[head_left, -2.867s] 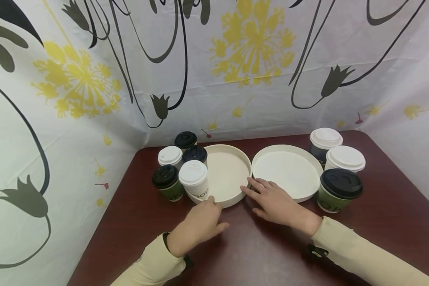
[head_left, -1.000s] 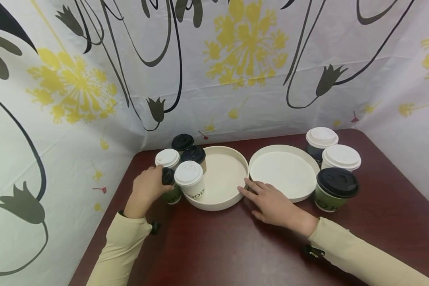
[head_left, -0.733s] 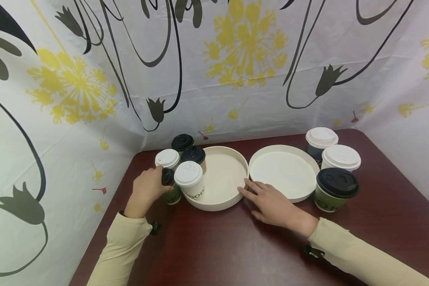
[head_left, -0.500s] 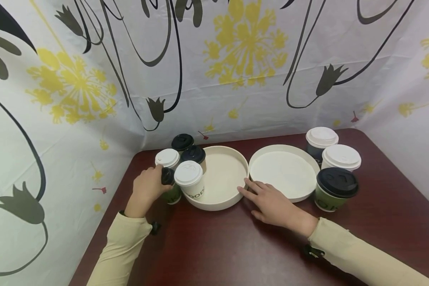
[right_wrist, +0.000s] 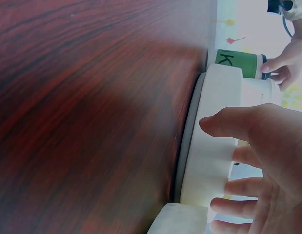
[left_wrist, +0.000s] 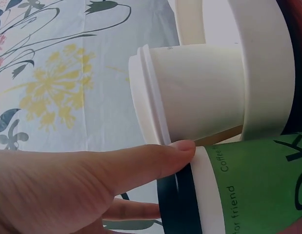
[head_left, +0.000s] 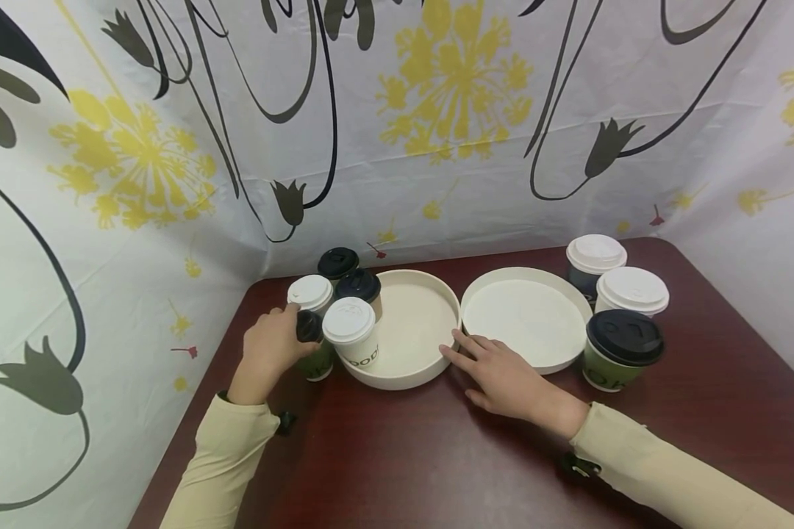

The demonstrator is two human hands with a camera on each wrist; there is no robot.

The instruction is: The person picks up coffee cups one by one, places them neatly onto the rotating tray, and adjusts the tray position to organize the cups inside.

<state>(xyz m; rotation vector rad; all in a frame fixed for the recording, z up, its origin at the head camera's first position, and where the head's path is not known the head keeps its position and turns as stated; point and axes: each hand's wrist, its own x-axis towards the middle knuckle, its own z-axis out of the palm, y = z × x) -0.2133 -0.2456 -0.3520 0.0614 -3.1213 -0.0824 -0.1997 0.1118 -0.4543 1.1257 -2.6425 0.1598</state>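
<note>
Left hand (head_left: pixel 270 350) grips the green cup (head_left: pixel 317 363) round its lid, just left of the left tray (head_left: pixel 418 323); right hand (head_left: pixel 506 377), fingers spread, holds nothing at its rim. Two cups (head_left: pixel 349 322) apparently inside, six outside.

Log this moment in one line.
left grip: holds black-lidded green coffee cup; right grip: at left tray; white-lidded cup: inside left tray

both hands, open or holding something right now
Left hand: holding the green cup on the left, near its black lid.
Right hand: open, holding nothing, at the rim of the left tray.
</note>
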